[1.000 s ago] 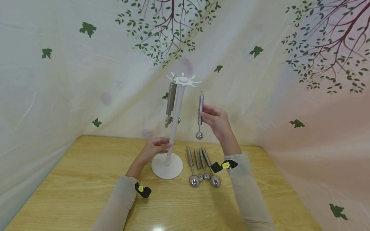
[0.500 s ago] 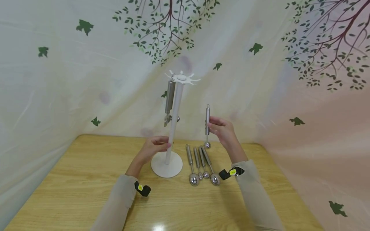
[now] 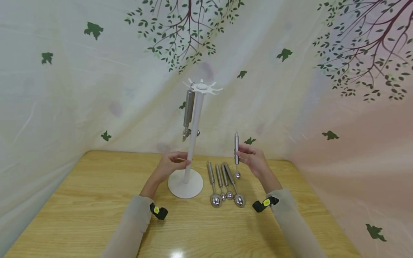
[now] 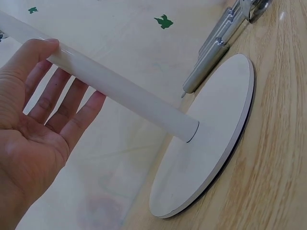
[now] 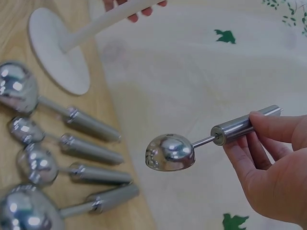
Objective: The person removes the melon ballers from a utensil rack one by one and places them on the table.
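Note:
The stand (image 3: 195, 125) is a white pole on a round base (image 3: 179, 188), with a ring of hooks at the top. My left hand (image 3: 168, 166) grips the pole low down, thumb on one side and fingers on the other in the left wrist view. My right hand (image 3: 257, 165) pinches the handle of a shiny steel scoop (image 5: 171, 152) between thumb and fingers. Its round bowl hangs downward in the head view, right of the stand. Several more steel scoops (image 3: 216, 200) lie side by side on the table between stand and right hand.
Steel utensils (image 3: 189, 109) hang from the left side of the hook ring, partly behind the pole. The wooden table (image 3: 96, 200) ends at a pale cloth backdrop (image 3: 129, 89) with printed leaves and branches.
My right hand has moved down and to the right with the scoop, away from the hook ring toward the table. The left hand keeps its grip on the pole.

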Tool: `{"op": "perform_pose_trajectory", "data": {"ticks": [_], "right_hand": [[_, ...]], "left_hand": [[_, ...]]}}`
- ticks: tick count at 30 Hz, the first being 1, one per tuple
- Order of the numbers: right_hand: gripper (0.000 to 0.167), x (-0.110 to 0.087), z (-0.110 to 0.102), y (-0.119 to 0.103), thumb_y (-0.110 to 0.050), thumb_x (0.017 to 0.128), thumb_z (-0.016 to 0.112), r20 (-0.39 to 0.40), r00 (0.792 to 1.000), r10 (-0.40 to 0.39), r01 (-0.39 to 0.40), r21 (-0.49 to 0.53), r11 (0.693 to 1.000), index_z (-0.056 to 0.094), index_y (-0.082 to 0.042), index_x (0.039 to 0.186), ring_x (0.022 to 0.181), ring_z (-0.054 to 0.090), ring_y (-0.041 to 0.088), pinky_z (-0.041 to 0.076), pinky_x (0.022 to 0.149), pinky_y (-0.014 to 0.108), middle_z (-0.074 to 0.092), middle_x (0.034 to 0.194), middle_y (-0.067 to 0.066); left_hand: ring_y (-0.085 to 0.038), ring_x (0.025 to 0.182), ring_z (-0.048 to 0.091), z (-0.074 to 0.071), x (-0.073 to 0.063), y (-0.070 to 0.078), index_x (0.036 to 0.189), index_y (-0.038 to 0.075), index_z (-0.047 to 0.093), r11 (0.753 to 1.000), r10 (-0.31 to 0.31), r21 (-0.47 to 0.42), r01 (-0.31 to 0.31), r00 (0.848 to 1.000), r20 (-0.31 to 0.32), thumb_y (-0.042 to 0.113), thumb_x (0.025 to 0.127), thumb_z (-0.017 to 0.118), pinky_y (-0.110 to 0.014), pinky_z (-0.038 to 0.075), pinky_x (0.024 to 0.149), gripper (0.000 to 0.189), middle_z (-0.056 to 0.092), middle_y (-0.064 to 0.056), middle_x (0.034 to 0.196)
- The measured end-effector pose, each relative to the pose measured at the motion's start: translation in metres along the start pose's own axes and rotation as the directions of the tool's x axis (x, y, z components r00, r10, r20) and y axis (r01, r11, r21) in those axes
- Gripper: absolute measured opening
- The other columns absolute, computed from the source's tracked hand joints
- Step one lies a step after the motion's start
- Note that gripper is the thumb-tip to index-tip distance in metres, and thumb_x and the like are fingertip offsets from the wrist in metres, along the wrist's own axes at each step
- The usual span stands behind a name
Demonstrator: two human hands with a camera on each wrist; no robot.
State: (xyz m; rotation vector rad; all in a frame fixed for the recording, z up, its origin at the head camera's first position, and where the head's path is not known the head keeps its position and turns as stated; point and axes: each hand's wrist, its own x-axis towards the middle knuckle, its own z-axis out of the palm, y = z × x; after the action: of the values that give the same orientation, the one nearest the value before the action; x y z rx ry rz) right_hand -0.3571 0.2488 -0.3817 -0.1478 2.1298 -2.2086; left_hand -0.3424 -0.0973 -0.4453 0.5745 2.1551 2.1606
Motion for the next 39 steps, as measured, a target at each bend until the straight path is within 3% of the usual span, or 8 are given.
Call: {"op": "perform_pose_trajectory", "data": {"ticks": [16,28,39], "right_hand": [[0.045,-0.006,-0.028,0.045,0.004,0.095,0.065,-0.036,0.999,0.035,-0.037,-0.063,0.997,0.052,0.012,0.138,0.093,0.069,0.008,0.061,0.089,0.025,0.069,0.098,-0.007],[0.045,-0.012,-0.042,0.062,0.002,0.093,0.07,-0.075,0.997,-0.034,0.021,-0.177,0.984,0.056,0.014,0.133,0.086,0.071,0.006,0.063,0.082,0.023,0.073,0.095,-0.008],[0.041,-0.017,-0.04,0.078,0.005,0.09,0.071,-0.075,0.994,-0.081,0.059,-0.26,0.964,0.06,0.015,0.128,0.082,0.07,0.005,0.062,0.077,0.02,0.075,0.105,0.014]], "left_hand": [[-0.016,0.094,0.072,0.0,-0.001,-0.002,0.124,-0.006,0.067,1.0,0.002,0.026,-0.002,1.0,-0.006,0.008,0.092,0.076,-0.034,0.063,0.087,0.037,0.076,-0.003,0.107],[-0.016,0.094,0.072,-0.001,0.0,0.001,0.125,-0.005,0.067,1.0,0.001,0.031,-0.001,1.0,-0.006,0.01,0.092,0.076,-0.033,0.063,0.087,0.038,0.076,-0.006,0.109],[-0.018,0.094,0.073,-0.001,-0.001,0.0,0.125,-0.005,0.068,1.0,0.003,0.028,-0.003,1.0,-0.002,0.01,0.092,0.076,-0.033,0.063,0.087,0.037,0.076,-0.007,0.109]]}}
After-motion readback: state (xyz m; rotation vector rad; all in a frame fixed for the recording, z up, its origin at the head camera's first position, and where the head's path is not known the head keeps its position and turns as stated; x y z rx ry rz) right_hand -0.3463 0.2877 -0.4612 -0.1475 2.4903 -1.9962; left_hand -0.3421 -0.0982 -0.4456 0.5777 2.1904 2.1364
